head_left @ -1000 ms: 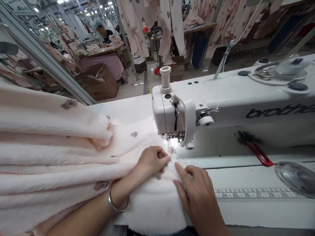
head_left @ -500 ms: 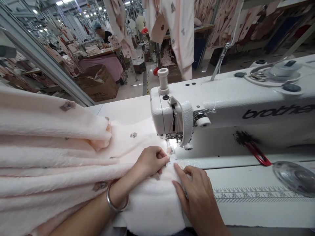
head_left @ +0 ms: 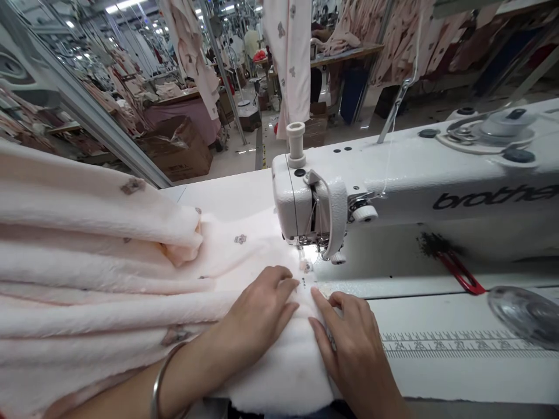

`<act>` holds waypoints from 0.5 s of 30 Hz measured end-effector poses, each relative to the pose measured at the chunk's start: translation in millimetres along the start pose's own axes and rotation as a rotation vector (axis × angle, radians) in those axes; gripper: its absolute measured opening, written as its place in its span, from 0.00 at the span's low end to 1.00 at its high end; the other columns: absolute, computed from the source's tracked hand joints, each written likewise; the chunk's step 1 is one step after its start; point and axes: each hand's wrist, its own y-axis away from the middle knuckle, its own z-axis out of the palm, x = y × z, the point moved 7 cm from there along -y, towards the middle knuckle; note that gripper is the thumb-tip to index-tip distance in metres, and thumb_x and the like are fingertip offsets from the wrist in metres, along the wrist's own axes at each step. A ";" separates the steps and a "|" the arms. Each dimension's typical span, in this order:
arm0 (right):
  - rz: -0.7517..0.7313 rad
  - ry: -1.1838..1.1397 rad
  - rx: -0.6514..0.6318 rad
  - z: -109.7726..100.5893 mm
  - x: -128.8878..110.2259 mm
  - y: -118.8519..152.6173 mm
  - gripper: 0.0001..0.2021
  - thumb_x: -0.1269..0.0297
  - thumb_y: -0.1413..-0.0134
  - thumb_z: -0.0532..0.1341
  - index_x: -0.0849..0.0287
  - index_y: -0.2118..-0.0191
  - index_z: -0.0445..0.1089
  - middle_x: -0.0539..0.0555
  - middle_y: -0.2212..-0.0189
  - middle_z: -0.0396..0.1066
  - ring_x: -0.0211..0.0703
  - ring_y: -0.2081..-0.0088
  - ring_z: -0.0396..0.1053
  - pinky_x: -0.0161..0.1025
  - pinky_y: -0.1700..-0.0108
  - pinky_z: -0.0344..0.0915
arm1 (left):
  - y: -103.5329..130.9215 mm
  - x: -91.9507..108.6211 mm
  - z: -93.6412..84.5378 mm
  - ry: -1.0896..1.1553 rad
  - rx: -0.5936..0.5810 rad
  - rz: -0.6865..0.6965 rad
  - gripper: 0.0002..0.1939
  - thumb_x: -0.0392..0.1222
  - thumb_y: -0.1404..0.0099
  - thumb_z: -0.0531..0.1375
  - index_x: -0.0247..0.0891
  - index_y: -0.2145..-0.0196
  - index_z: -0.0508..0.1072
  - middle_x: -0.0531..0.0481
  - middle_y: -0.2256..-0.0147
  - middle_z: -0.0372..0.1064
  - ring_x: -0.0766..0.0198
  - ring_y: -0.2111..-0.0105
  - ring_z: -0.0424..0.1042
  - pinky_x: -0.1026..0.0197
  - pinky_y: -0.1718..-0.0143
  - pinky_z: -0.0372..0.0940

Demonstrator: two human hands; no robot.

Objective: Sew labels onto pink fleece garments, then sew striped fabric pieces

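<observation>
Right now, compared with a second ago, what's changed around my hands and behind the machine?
Your left hand has opened its pinch beside the small label and lies flatter on the pink fabric, slightly nearer you; its bangle drew back too. Behind the sewing machine, the hanging garment has shifted left. Your right hand and the red-handled brush stayed put.

Head-worn camera, facing forward and down, close above cloth [head_left: 152,273].
</observation>
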 end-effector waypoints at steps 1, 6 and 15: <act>0.001 -0.002 0.005 -0.2 0.1 -0.2 0.17 0.67 0.41 0.54 0.67 0.47 0.65 0.61 0.62 0.60 0.48 0.61 0.59 0.47 0.60 0.60 | 6.4 5.5 1.3 -0.054 -0.027 0.088 0.16 0.38 0.34 0.53 0.34 0.49 0.64 0.39 0.48 0.62 0.55 0.48 0.65 0.52 0.49 0.65; -0.013 -0.003 0.029 -1.3 -0.7 -1.2 0.17 0.68 0.41 0.55 0.68 0.48 0.66 0.61 0.62 0.60 0.48 0.61 0.59 0.47 0.60 0.61 | 22.7 14.6 18.3 -0.221 -0.122 0.351 0.28 0.43 0.33 0.52 0.27 0.40 0.52 0.35 0.39 0.50 0.52 0.38 0.48 0.51 0.42 0.58; -0.018 0.007 0.007 -1.2 -0.3 0.6 0.17 0.68 0.42 0.55 0.67 0.47 0.64 0.61 0.61 0.60 0.48 0.60 0.59 0.46 0.59 0.61 | 19.3 10.5 24.4 -0.235 -0.128 0.338 0.28 0.45 0.33 0.51 0.30 0.39 0.53 0.35 0.38 0.48 0.52 0.38 0.49 0.50 0.42 0.58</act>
